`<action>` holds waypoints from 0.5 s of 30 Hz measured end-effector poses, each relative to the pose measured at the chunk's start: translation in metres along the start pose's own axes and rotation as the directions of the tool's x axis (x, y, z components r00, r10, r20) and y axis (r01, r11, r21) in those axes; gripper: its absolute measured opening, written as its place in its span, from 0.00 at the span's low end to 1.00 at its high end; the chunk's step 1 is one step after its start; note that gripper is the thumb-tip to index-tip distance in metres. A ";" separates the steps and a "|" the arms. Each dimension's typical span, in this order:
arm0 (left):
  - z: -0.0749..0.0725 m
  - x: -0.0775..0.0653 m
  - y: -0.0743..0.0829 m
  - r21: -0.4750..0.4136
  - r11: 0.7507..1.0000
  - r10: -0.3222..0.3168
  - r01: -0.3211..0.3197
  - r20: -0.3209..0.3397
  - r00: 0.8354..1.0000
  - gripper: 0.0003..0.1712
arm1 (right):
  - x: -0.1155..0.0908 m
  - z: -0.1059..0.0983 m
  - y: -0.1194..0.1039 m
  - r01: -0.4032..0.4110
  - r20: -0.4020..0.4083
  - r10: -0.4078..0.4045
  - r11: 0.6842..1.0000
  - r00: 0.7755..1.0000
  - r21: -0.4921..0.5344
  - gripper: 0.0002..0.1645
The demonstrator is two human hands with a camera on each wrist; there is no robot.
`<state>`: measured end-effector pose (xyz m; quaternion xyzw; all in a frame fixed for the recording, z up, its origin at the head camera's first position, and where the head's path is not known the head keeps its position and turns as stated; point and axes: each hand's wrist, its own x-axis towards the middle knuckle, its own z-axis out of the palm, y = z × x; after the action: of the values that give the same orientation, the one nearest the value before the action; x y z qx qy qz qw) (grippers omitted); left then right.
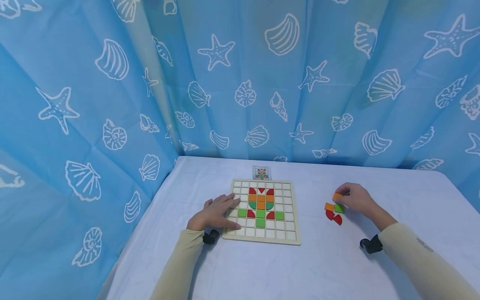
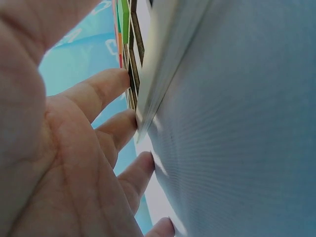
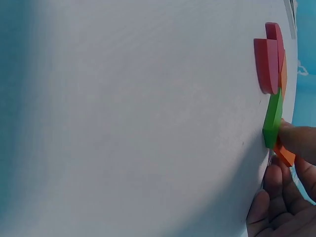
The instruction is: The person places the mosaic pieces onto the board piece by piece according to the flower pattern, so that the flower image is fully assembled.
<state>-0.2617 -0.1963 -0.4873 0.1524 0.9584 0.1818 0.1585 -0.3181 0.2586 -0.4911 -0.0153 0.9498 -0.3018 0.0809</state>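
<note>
A square puzzle board (image 1: 296, 231) with a grid of white cells lies on the table, bearing a pattern of red, orange and green tiles. My left hand (image 1: 216, 213) is spread over its left edge. In the left wrist view, fingers (image 2: 106, 89) touch the board's rim (image 2: 165, 54), and others reach the cloth beside it. To the right of the board, my right hand (image 1: 356, 199) pinches an orange square tile (image 1: 337, 196) between thumb and fingers. Close by lie a green tile (image 1: 339, 208), another orange tile (image 1: 329, 207) and red quarter-round pieces (image 1: 338, 219).
Just behind the board lies a small pattern card (image 1: 261, 172) showing a coloured grid design. A white cloth covers the table (image 1: 318, 266). Blue curtains (image 1: 232, 125) with shell prints hang at the back and left. A dark wrist camera (image 1: 371, 245) sits under the right wrist.
</note>
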 end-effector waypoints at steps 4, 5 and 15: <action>0.000 0.000 0.000 -0.002 1.000 -0.007 0.007 0.001 1.000 0.53 | 0.004 -0.001 -0.003 0.017 -0.025 -0.018 1.000 1.000 -0.009 0.23; -0.001 0.000 0.000 -0.002 1.000 -0.009 0.009 0.002 1.000 0.53 | 0.005 -0.001 -0.004 0.022 -0.034 -0.022 1.000 0.999 -0.009 0.23; 0.000 0.000 0.001 -0.003 1.000 -0.022 0.022 0.006 1.000 0.54 | 0.009 0.009 -0.039 0.088 -0.210 -0.075 0.995 0.975 0.055 0.20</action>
<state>-0.2617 -0.1951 -0.4868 0.1421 0.9592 0.1813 0.1639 -0.3266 0.2211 -0.4768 -0.0200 0.9414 -0.3352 -0.0307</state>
